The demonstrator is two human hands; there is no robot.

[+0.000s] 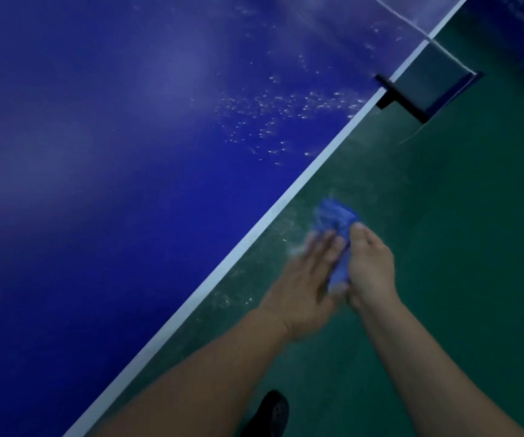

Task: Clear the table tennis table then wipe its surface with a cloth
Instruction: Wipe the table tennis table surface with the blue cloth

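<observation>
Bench [128,152]: blue top, white edge line, water droplets scattered near the net end. Cloth [336,225]: blue, crumpled, held off the bench edge above the green floor.

Single head-worn view, wide-angle, looking forward and steeply down past both forearms. Frame is rolled: the table's white edge line [254,230] runs diagonally from lower left to upper right. Left hand [301,285] and right hand [371,269] sit low and right of centre, close to the lens, over the green floor [459,231]. Blue table top [128,137] fills everything left of and beyond the hands. Net clamp [402,99] lies well beyond the hands, upper right. A dark shoe [270,414] shows nearer than the hands, at the bottom edge.
</observation>
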